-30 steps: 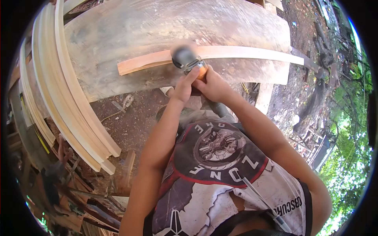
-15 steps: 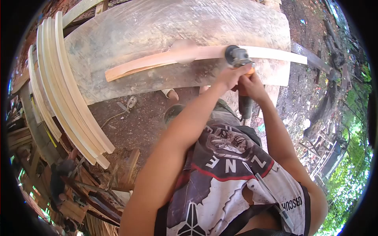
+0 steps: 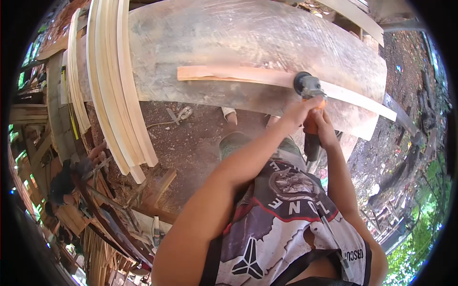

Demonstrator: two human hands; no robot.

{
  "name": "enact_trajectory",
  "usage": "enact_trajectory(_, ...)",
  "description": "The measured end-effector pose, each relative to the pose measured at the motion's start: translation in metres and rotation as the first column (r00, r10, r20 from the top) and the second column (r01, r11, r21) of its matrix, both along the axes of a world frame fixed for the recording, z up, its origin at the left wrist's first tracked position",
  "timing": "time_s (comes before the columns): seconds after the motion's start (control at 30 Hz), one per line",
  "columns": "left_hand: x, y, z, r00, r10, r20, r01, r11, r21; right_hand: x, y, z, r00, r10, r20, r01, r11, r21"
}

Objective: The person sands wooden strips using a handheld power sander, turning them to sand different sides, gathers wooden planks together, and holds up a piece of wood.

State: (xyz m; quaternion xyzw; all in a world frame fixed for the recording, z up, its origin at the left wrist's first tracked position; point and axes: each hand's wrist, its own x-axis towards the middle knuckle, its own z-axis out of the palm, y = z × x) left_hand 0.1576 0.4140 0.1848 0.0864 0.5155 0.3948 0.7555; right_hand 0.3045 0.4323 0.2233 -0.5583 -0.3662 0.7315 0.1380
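Both of my hands are closed around an angle grinder [image 3: 312,143] with an orange and dark body. My left hand [image 3: 304,110] grips it just behind the metal head, and my right hand [image 3: 326,129] wraps the body from the right side. The grinder's round dark disc [image 3: 300,83] is at the upper face of a long, thin wooden strip [image 3: 267,76]; exact contact is hard to tell. This pale strip lies across a worn board tabletop [image 3: 214,35], its right end reaching past the edge.
Several curved wooden strips [image 3: 107,81] are stacked at the left. Below the tabletop, a cord with a light-coloured end [image 3: 185,113] lies on the dirt floor. Another person [image 3: 67,183] is at the lower left among timber. A long board [image 3: 355,16] extends at the upper right.
The view has turned, so the tabletop and strip sit further right and tilt differently. Both hands still hold the grinder, whose disc remains at the strip.
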Motion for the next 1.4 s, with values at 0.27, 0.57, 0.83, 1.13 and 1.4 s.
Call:
enact_trajectory(0.27, -0.141, -0.054, 0.019, 0.966, 0.217, 0.138, -0.224, 0.974, 0.031, -0.146, -0.019, 0.006, 0.966, 0.256, -0.027, -0.253, 0.964, 0.076)
enact_trajectory(0.57, -0.251, -0.091, 0.011, 0.91, 0.414, 0.002, -0.414, 0.909, 0.039, -0.276, -0.023, 0.013, 0.86, 0.509, -0.03, -0.497, 0.85, 0.176)
enact_trajectory(0.83, -0.325, -0.09, 0.017, 0.927, 0.374, -0.019, -0.375, 0.927, -0.01, -0.347, -0.019, -0.006, 0.843, 0.538, -0.026, -0.524, 0.83, 0.193)
enact_trajectory(1.13, -0.256, -0.063, 0.028, 0.966, 0.251, -0.058, -0.253, 0.967, -0.032, -0.266, -0.006, -0.007, 0.902, 0.432, 0.009, -0.428, 0.89, 0.158)
enact_trajectory(1.4, -0.162, -0.036, 0.028, 0.991, 0.129, 0.029, -0.127, 0.99, -0.06, -0.162, 0.002, 0.003, 0.943, 0.33, 0.042, -0.332, 0.941, 0.059)
